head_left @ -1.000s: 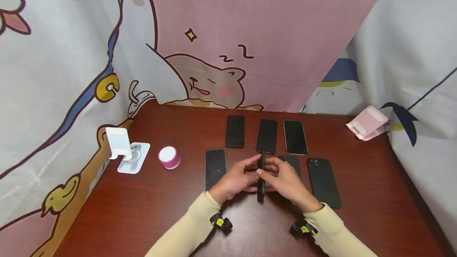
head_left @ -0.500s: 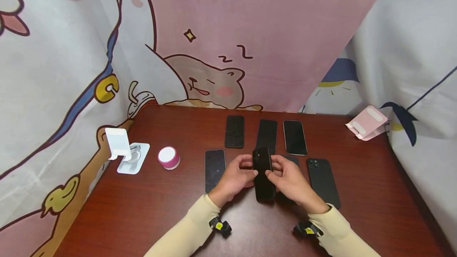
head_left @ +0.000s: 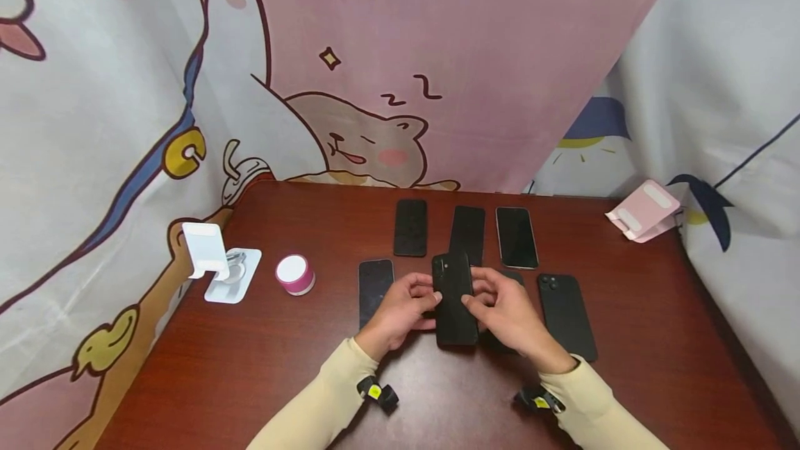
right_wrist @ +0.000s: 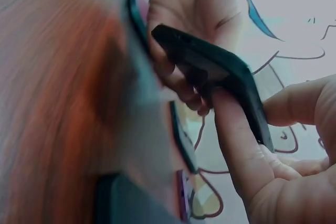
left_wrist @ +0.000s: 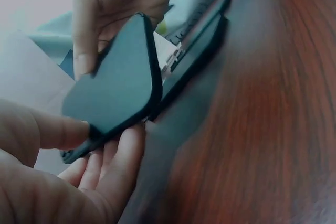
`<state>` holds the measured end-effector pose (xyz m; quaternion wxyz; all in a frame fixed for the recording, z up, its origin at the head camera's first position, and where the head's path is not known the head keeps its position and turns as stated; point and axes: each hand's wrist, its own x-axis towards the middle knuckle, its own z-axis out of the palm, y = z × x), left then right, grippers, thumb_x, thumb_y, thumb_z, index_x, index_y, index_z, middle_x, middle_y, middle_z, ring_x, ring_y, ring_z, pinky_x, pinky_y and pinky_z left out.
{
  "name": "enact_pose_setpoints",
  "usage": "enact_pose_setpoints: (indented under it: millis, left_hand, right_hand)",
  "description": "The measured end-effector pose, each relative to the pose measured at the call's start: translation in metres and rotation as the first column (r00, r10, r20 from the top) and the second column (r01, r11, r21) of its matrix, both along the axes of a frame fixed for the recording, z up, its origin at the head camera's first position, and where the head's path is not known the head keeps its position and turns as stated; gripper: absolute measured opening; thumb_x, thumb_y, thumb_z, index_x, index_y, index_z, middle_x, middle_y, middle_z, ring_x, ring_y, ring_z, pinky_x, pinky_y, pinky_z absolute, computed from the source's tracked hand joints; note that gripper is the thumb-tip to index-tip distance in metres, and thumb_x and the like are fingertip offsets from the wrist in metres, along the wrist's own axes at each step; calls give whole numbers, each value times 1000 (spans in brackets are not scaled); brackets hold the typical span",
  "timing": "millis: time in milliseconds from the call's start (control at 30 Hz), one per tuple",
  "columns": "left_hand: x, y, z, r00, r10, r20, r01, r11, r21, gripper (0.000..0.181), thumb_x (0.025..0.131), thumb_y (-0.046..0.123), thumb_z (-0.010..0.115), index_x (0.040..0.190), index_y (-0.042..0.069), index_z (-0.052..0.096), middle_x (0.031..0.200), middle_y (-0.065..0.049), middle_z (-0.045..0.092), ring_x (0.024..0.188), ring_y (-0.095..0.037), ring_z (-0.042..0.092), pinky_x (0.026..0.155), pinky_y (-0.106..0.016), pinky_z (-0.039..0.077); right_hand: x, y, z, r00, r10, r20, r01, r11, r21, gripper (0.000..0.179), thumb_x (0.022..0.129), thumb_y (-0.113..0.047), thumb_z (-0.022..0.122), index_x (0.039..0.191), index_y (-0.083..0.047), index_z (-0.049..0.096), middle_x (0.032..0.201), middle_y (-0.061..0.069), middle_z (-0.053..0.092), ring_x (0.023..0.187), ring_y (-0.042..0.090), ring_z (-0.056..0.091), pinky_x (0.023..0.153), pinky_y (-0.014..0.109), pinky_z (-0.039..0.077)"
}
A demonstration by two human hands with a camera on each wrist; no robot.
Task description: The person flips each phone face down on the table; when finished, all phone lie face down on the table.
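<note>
A black phone (head_left: 455,307) is held above the table between both hands, its back with the camera lenses turned up toward the head view. My left hand (head_left: 401,311) grips its left edge, thumb on the back and fingers beneath. On the opposite edge, my right hand (head_left: 511,312) pinches it the same way. The left wrist view shows the smooth back of the phone (left_wrist: 118,90) tilted between the two hands. Behind the right hand, another dark phone (head_left: 514,278) lies partly hidden. A phone (head_left: 375,287) rests by the left hand, partly covered by it.
Three phones lie in a back row: a black one (head_left: 410,228), a dark one (head_left: 467,231) and a light-edged one (head_left: 517,236). A black phone (head_left: 567,314) lies right. A white stand (head_left: 234,275) and pink-and-white jar (head_left: 295,274) stand left; a pink stand (head_left: 644,212) back right.
The held phone has turned from edge-on to show its back, then tipped a little further left. Both hands have stayed on its edges; the left has shifted slightly left. The other phones have not moved.
</note>
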<state>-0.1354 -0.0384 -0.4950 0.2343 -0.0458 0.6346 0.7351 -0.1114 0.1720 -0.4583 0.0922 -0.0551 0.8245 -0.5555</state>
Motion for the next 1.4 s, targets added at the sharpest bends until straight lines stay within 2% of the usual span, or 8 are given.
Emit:
enact_pose_setpoints:
  millis: [233, 433, 600, 733, 833, 1133, 1300, 1400]
  left_hand:
    - [3, -4, 2, 997, -41, -61, 35, 995, -91, 54, 95, 6, 74, 145, -6, 55, 129, -23, 60, 97, -25, 72, 81, -46, 65]
    - [6, -4, 4, 991, -96, -97, 83, 988, -132, 60, 96, 6, 74, 149, -10, 50, 127, -23, 64, 107, -25, 73, 87, -44, 65]
    - [6, -3, 9, 982, -123, -141, 88, 969, -232, 65, 97, 11, 76, 152, -9, 49, 130, -22, 67, 112, -25, 73, 86, -41, 65]
    - [7, -3, 10, 977, -132, -166, 76, 948, -308, 65, 96, 16, 77, 150, -7, 52, 132, -21, 69, 111, -24, 74, 81, -37, 65]
    - [7, -3, 10, 974, -140, -178, 70, 934, -351, 64, 95, 19, 78, 149, -6, 54, 132, -21, 70, 108, -23, 74, 77, -36, 64]
    - [7, -4, 13, 962, -167, -216, 67, 912, -404, 64, 96, 25, 77, 148, -5, 55, 138, -22, 68, 116, -26, 73, 75, -32, 64]
    - [6, -9, 14, 960, -173, -221, 73, 913, -400, 59, 98, 27, 75, 147, -2, 58, 137, -20, 69, 116, -26, 73, 72, -31, 63]
    - [5, -16, 16, 955, -170, -241, 59, 910, -411, 55, 99, 30, 73, 144, 2, 61, 135, -17, 70, 115, -24, 71, 69, -30, 61]
  right_hand:
    - [-3, 6, -18, 996, -35, 83, 32, 999, 34, 62, 98, -10, 73, 153, 1, 48, 127, 22, 72, 92, 20, 77, 68, 31, 65]
    - [0, 7, -28, 994, -46, 98, 39, 996, 75, 61, 98, -8, 73, 153, 2, 49, 134, 24, 69, 101, 23, 77, 73, 30, 65]
    - [3, 5, -28, 998, -48, 41, 40, 983, 179, 62, 97, -13, 75, 152, 2, 51, 135, 21, 70, 105, 23, 76, 73, 28, 63]
    - [6, 2, -27, 998, -36, -52, 51, 944, 325, 64, 95, -20, 78, 150, 1, 55, 134, 18, 71, 105, 23, 75, 78, 33, 60]
    - [8, 1, -27, 996, -21, -89, 53, 927, 372, 65, 94, -22, 79, 149, 2, 56, 133, 18, 72, 107, 24, 75, 84, 40, 61]
    - [10, -1, -23, 995, -11, -96, 47, 922, 384, 64, 94, -22, 78, 148, 4, 56, 132, 20, 73, 113, 29, 74, 94, 52, 59]
    - [8, -3, -22, 991, -21, -129, 71, 914, 399, 62, 93, -23, 79, 147, 1, 59, 134, 19, 71, 113, 28, 74, 95, 52, 59]
    - [5, -7, -20, 988, -20, -153, 77, 923, 376, 58, 93, -22, 80, 144, -2, 62, 132, 15, 73, 111, 26, 74, 90, 48, 61]
